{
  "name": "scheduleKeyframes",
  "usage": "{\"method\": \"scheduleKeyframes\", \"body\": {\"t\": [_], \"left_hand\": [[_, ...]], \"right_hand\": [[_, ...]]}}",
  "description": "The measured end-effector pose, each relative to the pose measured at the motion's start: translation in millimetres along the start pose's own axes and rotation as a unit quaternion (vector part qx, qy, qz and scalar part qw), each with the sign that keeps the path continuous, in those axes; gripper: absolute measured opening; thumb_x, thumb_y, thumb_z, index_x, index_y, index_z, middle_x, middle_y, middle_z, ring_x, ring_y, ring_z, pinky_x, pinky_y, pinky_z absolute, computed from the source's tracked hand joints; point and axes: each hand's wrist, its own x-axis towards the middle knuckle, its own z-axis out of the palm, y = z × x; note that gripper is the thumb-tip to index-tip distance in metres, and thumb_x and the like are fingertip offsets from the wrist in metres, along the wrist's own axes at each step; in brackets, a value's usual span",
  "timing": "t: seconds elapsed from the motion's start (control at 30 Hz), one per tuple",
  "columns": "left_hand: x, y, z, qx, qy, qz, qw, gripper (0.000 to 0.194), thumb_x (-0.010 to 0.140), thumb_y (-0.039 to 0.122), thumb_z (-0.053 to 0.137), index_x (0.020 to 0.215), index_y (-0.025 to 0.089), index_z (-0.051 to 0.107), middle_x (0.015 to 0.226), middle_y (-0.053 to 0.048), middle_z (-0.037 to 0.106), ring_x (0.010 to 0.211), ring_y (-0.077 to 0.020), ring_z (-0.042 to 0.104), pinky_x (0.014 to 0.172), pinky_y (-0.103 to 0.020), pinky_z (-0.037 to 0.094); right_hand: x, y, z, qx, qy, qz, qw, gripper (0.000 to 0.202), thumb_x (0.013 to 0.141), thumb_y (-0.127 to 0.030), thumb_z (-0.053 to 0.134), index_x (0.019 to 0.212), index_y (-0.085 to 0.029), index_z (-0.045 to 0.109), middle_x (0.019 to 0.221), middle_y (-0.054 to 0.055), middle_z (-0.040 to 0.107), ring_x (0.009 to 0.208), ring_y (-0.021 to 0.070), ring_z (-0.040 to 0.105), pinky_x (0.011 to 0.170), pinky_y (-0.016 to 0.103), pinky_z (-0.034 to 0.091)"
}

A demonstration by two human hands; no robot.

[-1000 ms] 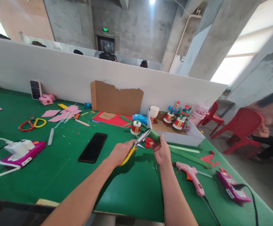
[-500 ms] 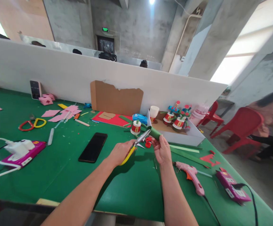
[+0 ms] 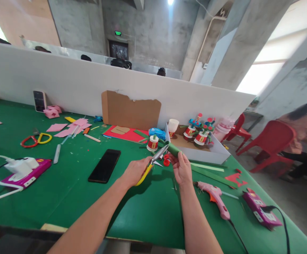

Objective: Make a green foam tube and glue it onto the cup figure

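My left hand [image 3: 137,171] is closed on yellow-handled scissors [image 3: 144,174], whose metal blades point up and right. The blade tips meet the left end of a curled piece of green paper [image 3: 172,149]. Fingers and thumb of my right hand [image 3: 182,168] pinch that paper at its right end. Just behind the blades stands a small cup figure [image 3: 152,143] with red and white sides and springy green paper arms. Small red rings [image 3: 166,162] lie below the green paper.
A white box [image 3: 208,156] holding cup figures stands behind my right hand. A black phone [image 3: 105,165] lies left, a pink glue gun [image 3: 215,197] right, near a purple power strip [image 3: 261,209]. Another strip [image 3: 40,169] is far left. A person [image 3: 305,130] sits beyond red chairs.
The green paper and my right hand have shifted very slightly left. The scissors stay almost where they were, with their tips still at the paper.
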Motion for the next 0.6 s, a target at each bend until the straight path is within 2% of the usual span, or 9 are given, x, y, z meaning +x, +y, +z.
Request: {"method": "scheduleKeyframes", "body": {"t": [0.23, 0.4, 0.6], "left_hand": [[-0.3, -1.5, 0.5, 0.0, 0.008, 0.007, 1.0, 0.029, 0.093, 0.034, 0.032, 0.115, 0.02, 0.046, 0.092, -0.007, 0.067, 0.082, -0.022, 0.066, 0.065, -0.028, 0.048], [-0.1, 0.1, -1.7, -0.004, 0.006, -0.002, 1.0, 0.03, 0.094, 0.034, 0.03, 0.113, 0.02, 0.047, 0.091, -0.007, 0.067, 0.08, -0.0206, 0.066, 0.065, -0.026, 0.047], [-0.5, -3.2, -0.5, 0.008, 0.002, -0.014, 1.0, 0.027, 0.093, 0.034, 0.032, 0.11, 0.02, 0.048, 0.09, -0.007, 0.067, 0.078, -0.0211, 0.066, 0.064, -0.026, 0.046]], "right_hand": [[0.0, 1.5, 0.4, -0.013, -0.004, -0.013, 1.0, 0.034, 0.053, -0.041, 0.082, 0.072, -0.017, 0.068, 0.067, 0.001, 0.072, 0.06, 0.0145, 0.068, 0.06, 0.025, 0.055], [-1.1, 3.4, 1.3, -0.036, -0.007, -0.033, 0.999, 0.034, 0.057, -0.044, 0.08, 0.075, -0.017, 0.069, 0.068, 0.002, 0.072, 0.061, 0.0158, 0.068, 0.062, 0.027, 0.055], [-3.6, 1.3, 3.5, -0.024, -0.018, -0.017, 0.999, 0.032, 0.058, -0.042, 0.079, 0.074, -0.016, 0.068, 0.069, 0.003, 0.073, 0.062, 0.0174, 0.069, 0.061, 0.028, 0.056]]}}
